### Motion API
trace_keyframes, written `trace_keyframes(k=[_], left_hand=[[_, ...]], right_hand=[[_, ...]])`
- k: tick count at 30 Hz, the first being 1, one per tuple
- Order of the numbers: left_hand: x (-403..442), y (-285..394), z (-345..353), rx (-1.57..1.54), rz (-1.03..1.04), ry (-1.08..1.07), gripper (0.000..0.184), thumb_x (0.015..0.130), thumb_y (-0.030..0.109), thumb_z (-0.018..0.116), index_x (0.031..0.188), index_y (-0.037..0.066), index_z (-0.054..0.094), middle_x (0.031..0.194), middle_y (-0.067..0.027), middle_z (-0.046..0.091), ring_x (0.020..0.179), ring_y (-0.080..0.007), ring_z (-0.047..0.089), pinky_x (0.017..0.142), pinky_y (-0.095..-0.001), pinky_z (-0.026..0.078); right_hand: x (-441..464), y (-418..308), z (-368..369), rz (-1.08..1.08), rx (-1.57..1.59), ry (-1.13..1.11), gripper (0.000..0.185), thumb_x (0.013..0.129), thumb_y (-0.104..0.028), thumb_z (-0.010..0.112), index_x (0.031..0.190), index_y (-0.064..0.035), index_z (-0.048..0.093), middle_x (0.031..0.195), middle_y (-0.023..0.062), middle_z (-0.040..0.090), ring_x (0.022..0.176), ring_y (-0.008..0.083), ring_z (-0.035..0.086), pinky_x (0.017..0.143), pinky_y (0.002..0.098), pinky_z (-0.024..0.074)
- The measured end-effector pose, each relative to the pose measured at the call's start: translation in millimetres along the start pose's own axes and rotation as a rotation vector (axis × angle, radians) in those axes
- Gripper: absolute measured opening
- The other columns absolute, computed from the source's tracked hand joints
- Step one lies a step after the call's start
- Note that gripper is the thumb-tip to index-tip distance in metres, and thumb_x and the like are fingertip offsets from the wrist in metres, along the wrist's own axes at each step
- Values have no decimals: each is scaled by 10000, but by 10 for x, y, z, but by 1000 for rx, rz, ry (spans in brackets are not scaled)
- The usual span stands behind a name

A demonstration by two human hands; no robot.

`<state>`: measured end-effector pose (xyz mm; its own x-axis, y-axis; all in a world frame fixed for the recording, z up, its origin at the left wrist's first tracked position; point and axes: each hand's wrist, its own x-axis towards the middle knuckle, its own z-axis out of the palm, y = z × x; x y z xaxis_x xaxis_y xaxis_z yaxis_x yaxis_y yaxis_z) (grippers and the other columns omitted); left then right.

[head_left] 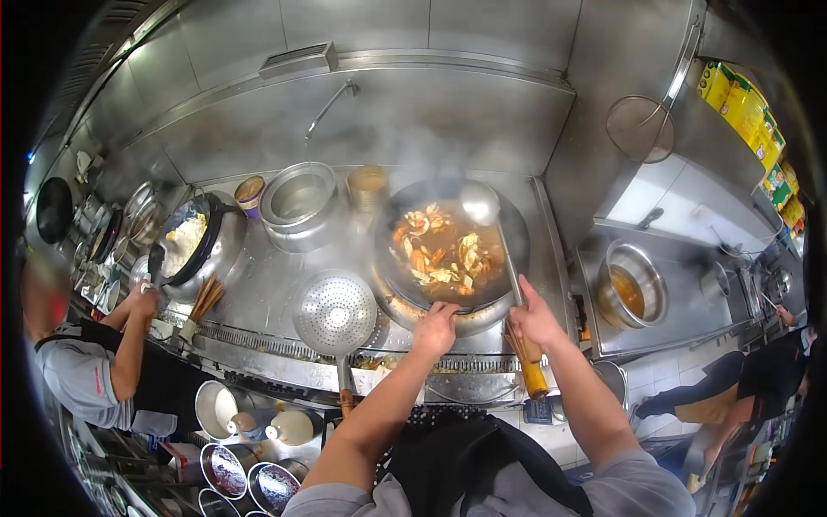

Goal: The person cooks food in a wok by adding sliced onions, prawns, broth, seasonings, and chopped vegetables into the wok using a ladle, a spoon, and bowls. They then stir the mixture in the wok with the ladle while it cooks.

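A dark wok sits on the burner in front of me, holding brown broth with orange seafood-like pieces and yellowish chunks. My left hand is closed at the wok's near rim. In my right hand is a long metal ladle with a wooden handle end that sticks out below the hand. The ladle's bowl is at the far right of the wok, over the broth. To the left of the wok, a perforated skimmer lies on the range, its handle toward me.
A metal pot with a strainer stands behind the skimmer, beside a tan container. A steel pot with broth is at right. A co-worker handles another wok at left; another person is at right.
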<state>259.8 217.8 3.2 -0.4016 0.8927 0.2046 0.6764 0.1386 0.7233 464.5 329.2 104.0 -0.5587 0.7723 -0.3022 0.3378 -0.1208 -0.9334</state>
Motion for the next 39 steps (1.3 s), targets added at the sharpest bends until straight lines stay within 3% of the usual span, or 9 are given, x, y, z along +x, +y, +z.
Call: trace_keyframes(k=[4, 7, 9, 13, 14, 19, 25, 34, 39], left_hand=[[-436, 58, -216, -171, 130, 120, 321, 985, 89, 558, 1297, 67, 628, 1365, -185, 601, 1237, -378, 591, 1039, -429, 482], [-1047, -129, -417, -250, 64, -30, 311, 1013, 74, 525, 1307, 60, 625, 1350, -188, 629, 1228, -324, 632, 1023, -390, 494], [-1529, -329, -521, -238, -267, -365, 292, 1027, 90, 522, 1294, 55, 634, 1224, -179, 698, 1135, -271, 691, 964, -350, 526], [-2426, -665, -589, -378, -364, -395, 243, 993, 141, 566, 1192, 64, 682, 1082, -119, 748, 1011, -246, 724, 887, -367, 555], [-2566, -730, -622, -310, -405, -427, 247, 991, 143, 571, 1196, 66, 685, 1085, -116, 750, 1011, -243, 724, 885, -363, 555], [-2906, -971, -626, -136, -612, -519, 253, 977, 191, 626, 1188, 80, 711, 1056, -85, 763, 989, -217, 726, 884, -360, 552], [-3002, -1327, -443, -269, -747, -563, 288, 974, 193, 635, 1228, 69, 691, 1056, -103, 758, 878, -177, 734, 778, -338, 573], [-3189, -1752, -316, -411, -823, -567, 280, 965, 184, 652, 1213, 57, 685, 970, -102, 759, 780, -149, 711, 706, -304, 564], [-2947, -1454, -477, -455, -779, -577, 276, 999, 150, 635, 1239, 15, 655, 989, -102, 737, 834, -172, 713, 746, -308, 568]], right_hand=[[563, 800, 162, -147, -523, 220, 883, 933, -15, 533, 1648, -197, 47, 710, 58, 568, 550, 160, 550, 490, 335, 466], [193, 737, 636, 97, 112, -43, 836, 966, -46, 520, 1645, -242, 73, 720, 45, 546, 560, 159, 542, 488, 329, 460], [182, 662, 553, 226, 824, -261, 656, 980, -47, 507, 1572, -214, 278, 763, 29, 509, 542, 113, 518, 486, 295, 467], [102, 421, 379, 412, 1664, -548, 471, 1019, -66, 509, 1453, -250, 499, 801, 8, 495, 549, 57, 483, 468, 233, 414], [65, 426, 380, 388, 1574, -532, 378, 1030, -87, 504, 1370, -234, 583, 829, 11, 494, 547, 33, 465, 466, 211, 407], [-280, 138, 222, 314, 1477, -622, 476, 1034, -96, 498, 1470, -289, 484, 827, 6, 465, 535, 39, 449, 463, 225, 417], [-563, -15, -54, 262, 1287, -568, 594, 1029, -100, 508, 1548, -348, 358, 821, 8, 463, 520, 44, 436, 455, 236, 417], [-872, 19, -553, 196, 967, -408, 713, 1005, -84, 523, 1602, -350, 239, 818, 29, 470, 513, 71, 426, 462, 246, 388], [-1018, -129, -462, 220, 850, -382, 754, 997, -75, 525, 1617, -348, 195, 819, 38, 466, 518, 84, 420, 465, 257, 386]])
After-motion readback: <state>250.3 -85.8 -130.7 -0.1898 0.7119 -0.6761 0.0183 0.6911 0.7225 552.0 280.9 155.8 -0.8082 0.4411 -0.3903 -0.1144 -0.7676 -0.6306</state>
